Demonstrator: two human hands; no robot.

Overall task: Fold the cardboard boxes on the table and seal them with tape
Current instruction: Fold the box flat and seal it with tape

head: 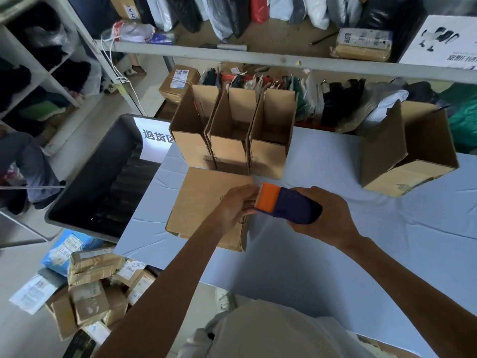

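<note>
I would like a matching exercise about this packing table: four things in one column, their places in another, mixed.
1 tape dispenser
2 flat box
3 three open boxes
4 black bin

a in a row at the far edge of the table
b left of the table
c in the right hand
d on the table, by the left hand

Pairs: 1-c, 2-d, 3-a, 4-b

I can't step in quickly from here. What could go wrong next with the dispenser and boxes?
1. Fingers of the left hand sit right at the orange head of the tape dispenser gripped by the right hand; any cutter there could nick them.
2. The flat cardboard box beneath looks unheld and may slide.
3. The three open boxes stand close behind; a forward sweep might topple them.
</note>
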